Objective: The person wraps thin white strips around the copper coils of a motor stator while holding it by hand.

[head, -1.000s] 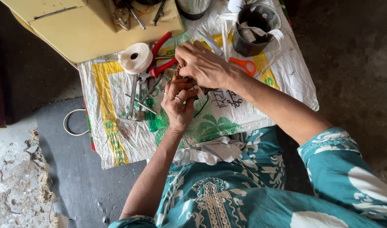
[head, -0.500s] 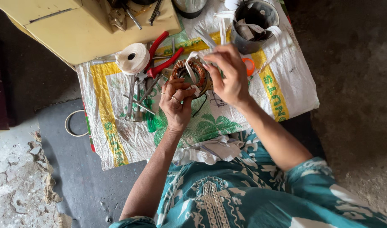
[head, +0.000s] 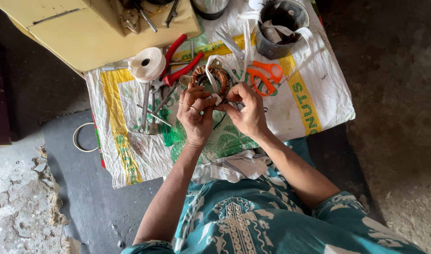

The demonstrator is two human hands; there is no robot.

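1. Over the woven sack (head: pixel 131 155), the left hand (head: pixel 195 113) curls its fingers shut around the near rim of the copper coil ring (head: pixel 211 77).
2. Just beside it, the right hand (head: pixel 246 110) pinches the white tape strip (head: pixel 211 77) against the ring.
3. Half a second ago the right hand was raised higher, pulling tape; now it has dropped level with the left.
4. Orange-brown windings show, tape looping across them, between red pliers (head: pixel 182 70) and orange scissors (head: pixel 265 75).

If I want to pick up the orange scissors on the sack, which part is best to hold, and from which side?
Take the orange scissors by the handle loops, probably coming from the right, away from the right hand. The loops lie flat and bare on the woven sack; white tape strips cross the other end, near the copper coil.
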